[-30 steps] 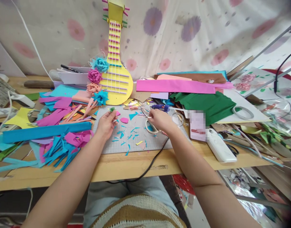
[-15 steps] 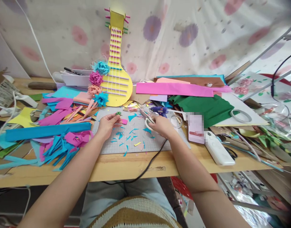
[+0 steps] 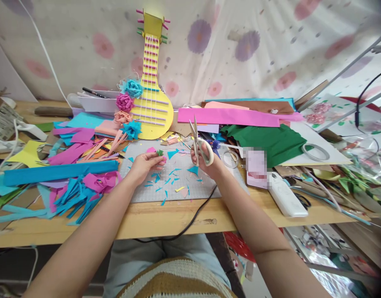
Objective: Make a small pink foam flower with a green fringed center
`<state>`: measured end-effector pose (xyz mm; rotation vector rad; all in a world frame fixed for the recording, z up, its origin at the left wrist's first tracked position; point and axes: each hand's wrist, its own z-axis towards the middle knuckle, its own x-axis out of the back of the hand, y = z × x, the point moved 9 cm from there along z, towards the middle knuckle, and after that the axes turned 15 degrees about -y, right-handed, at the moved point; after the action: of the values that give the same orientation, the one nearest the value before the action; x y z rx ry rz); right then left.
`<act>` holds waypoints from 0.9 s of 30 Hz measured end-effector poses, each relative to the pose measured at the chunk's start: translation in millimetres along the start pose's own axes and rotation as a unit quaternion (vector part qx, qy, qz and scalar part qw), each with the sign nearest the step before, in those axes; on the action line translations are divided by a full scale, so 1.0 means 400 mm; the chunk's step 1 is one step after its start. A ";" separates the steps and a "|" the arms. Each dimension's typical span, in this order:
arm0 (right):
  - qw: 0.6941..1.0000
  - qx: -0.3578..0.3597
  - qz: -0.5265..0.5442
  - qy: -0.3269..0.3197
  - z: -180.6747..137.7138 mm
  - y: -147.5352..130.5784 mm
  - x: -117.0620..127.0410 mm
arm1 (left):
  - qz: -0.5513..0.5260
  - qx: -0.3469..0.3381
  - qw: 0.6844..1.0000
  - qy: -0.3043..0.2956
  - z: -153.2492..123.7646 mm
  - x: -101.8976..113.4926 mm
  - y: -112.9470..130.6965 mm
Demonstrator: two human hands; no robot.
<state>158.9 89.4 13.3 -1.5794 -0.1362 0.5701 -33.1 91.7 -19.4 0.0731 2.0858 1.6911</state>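
Note:
My left hand (image 3: 144,162) pinches a small green paper piece (image 3: 160,152) over the grey cutting mat (image 3: 178,188), with a pink scrap just under the fingers. My right hand (image 3: 206,161) grips white-handled scissors (image 3: 199,142), lifted off the mat with the blades pointing up and away. Teal and pink paper scraps lie scattered on the mat between both hands.
A yellow paper guitar (image 3: 152,91) with paper flowers leans on the flowered cloth behind. Pink, teal and green paper sheets (image 3: 271,138) pile left and right. A blue glue gun (image 3: 215,144), tape rolls, a white remote (image 3: 286,194) and a black cord (image 3: 190,221) lie nearby.
My right hand picked the scissors up from the mat and raised them blades-up. My left hand slid right and slightly down with the green piece.

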 end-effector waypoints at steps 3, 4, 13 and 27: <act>0.977 -0.028 -0.206 0.046 -0.008 -0.005 0.002 | 0.003 0.004 1.000 -0.012 -0.003 -0.005 0.000; 0.954 -0.041 -0.288 0.068 -0.011 -0.011 0.003 | 0.004 0.002 1.000 -0.014 -0.003 -0.005 0.001; 0.774 -0.028 -0.632 -0.026 -0.016 -0.039 -0.067 | 0.021 -0.040 0.999 0.011 -0.010 0.007 0.021; 0.705 -0.053 -0.702 -0.084 -0.015 0.001 -0.108 | 0.136 -0.094 0.986 -0.031 -0.009 -0.026 0.034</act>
<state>124.2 65.9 24.5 -1.0769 -1.3949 -0.5409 -28.5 88.6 -2.9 0.3613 1.9294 2.0106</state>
